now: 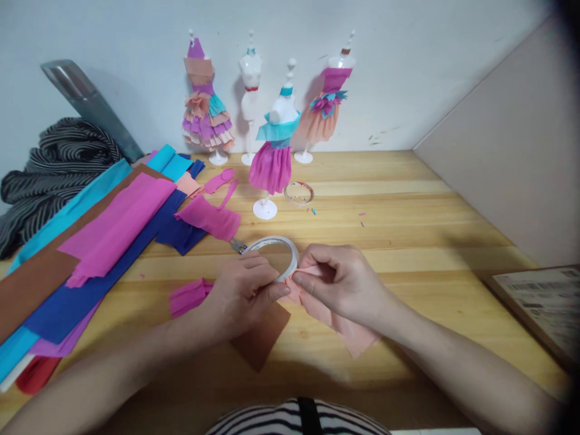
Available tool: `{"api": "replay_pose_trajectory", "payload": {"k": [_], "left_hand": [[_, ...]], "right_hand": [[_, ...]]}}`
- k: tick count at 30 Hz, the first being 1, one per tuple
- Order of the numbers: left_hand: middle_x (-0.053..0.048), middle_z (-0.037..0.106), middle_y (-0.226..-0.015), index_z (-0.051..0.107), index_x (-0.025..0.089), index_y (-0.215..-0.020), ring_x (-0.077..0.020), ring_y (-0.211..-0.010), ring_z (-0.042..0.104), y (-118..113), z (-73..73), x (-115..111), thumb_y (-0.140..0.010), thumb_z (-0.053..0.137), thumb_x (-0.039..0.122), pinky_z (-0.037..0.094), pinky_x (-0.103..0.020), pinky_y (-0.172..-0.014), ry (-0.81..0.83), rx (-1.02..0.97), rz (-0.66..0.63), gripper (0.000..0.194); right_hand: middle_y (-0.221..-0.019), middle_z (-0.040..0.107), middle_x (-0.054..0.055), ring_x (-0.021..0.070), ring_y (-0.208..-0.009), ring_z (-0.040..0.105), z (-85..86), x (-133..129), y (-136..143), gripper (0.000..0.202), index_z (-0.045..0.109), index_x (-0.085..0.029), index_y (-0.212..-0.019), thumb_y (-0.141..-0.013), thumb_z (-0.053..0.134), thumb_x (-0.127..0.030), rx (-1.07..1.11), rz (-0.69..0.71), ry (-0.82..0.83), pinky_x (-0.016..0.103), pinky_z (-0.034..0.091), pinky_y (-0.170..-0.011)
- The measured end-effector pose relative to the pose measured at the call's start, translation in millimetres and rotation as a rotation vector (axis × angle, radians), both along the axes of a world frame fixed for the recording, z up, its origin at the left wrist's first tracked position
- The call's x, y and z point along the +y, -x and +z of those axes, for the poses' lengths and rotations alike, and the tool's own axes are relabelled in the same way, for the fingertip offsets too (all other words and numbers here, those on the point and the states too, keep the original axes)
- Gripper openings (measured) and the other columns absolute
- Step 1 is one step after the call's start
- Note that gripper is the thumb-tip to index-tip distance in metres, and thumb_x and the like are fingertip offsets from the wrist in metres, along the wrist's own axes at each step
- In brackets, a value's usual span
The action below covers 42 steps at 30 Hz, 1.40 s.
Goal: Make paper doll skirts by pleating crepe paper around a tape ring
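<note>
Seems to pleat the peach strip against the tape roll just beyond the fingertips: clamps right hand, thumb to forefinger, on the strip; apparently left hand on the roll's near rim. Next, calls for small, even folds.

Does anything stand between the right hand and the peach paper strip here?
Nothing visible does: the right hand pinches the peach paper strip directly. The white ring sits at the left hand, just beside the pinch, not blocking it.
</note>
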<state>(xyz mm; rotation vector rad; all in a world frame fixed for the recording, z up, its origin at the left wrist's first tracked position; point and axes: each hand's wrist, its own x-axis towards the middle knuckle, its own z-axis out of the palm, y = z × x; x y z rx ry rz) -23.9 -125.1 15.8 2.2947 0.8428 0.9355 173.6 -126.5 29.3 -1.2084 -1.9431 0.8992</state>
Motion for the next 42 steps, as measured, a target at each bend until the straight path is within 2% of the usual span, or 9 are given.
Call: {"api": "replay_pose_trajectory", "payload": {"k": [9,12,16,21,29,35,42], "left_hand": [[0.002,0.045,-0.056,0.043,0.017,-0.058,-0.0121,-0.059,0.040,-2.4,-1.3,-0.3,-0.096,0.045,0.022,0.031,-0.026,-0.059,-0.103,0.043,-0.075,0.038],[0.003,0.043,-0.056,0.042,0.016,-0.057,-0.0113,-0.059,0.040,-1.1,1.2,1.8,-0.095,0.048,0.024,0.031,-0.025,-0.059,-0.028,0.018,-0.066,0.039],[0.003,0.041,-0.056,0.041,0.016,-0.056,-0.0107,-0.060,0.042,0.6,4.1,3.7,-0.095,0.048,0.030,0.032,-0.024,-0.060,0.166,-0.014,-0.067,0.042],[0.003,0.040,-0.057,0.041,0.015,-0.056,-0.0102,-0.060,0.042,2.4,3.1,4.0,-0.095,0.048,0.033,0.032,-0.024,-0.060,0.256,-0.009,-0.061,0.044],[0.003,0.042,-0.057,0.044,0.015,-0.056,-0.0104,-0.060,0.042,2.9,1.8,4.8,-0.096,0.047,0.035,0.033,-0.024,-0.059,0.238,0.000,-0.055,0.045],[0.003,0.042,-0.056,0.046,0.015,-0.057,-0.0103,-0.059,0.043,2.1,1.0,5.4,-0.096,0.049,0.032,0.033,-0.024,-0.058,0.198,-0.026,-0.069,0.042],[0.003,0.043,-0.056,0.044,0.015,-0.056,-0.0100,-0.059,0.043,2.8,4.3,3.4,-0.095,0.049,0.032,0.033,-0.024,-0.059,0.222,-0.023,-0.078,0.043]], "right_hand": [[-0.049,0.046,-0.004,0.0074,-0.046,0.038,-3.3,-1.3,1.4,0.020,0.051,-0.016,-0.055,-0.075,0.057,-0.020,-0.069,-0.017,0.031,0.019,0.031,-0.043],[-0.051,0.048,-0.004,0.0080,-0.048,0.040,0.3,-0.2,0.7,0.018,0.053,-0.016,-0.060,-0.076,0.057,-0.020,-0.061,-0.006,0.021,0.020,0.033,-0.045],[-0.052,0.044,-0.005,0.0080,-0.048,0.038,9.7,1.5,-5.2,0.020,0.052,-0.017,-0.061,-0.078,0.059,-0.022,-0.079,0.015,0.008,0.020,0.031,-0.046],[-0.053,0.043,-0.005,0.0079,-0.049,0.037,16.5,4.3,-11.6,0.022,0.052,-0.017,-0.061,-0.080,0.058,-0.024,-0.133,0.047,0.032,0.021,0.031,-0.047],[-0.053,0.046,-0.004,0.0083,-0.049,0.039,14.2,4.1,-11.0,0.018,0.059,-0.016,-0.064,-0.081,0.056,-0.022,-0.168,0.083,0.057,0.021,0.031,-0.047],[-0.060,0.058,-0.001,0.0098,-0.054,0.047,14.9,-2.5,-7.4,0.014,0.062,-0.015,-0.070,-0.082,0.055,-0.018,-0.128,0.187,0.064,0.021,0.037,-0.051],[-0.053,0.047,-0.005,0.0082,-0.049,0.041,15.2,1.9,-8.7,0.015,0.060,-0.016,-0.066,-0.080,0.056,-0.017,-0.155,0.094,0.007,0.020,0.033,-0.048]]}}
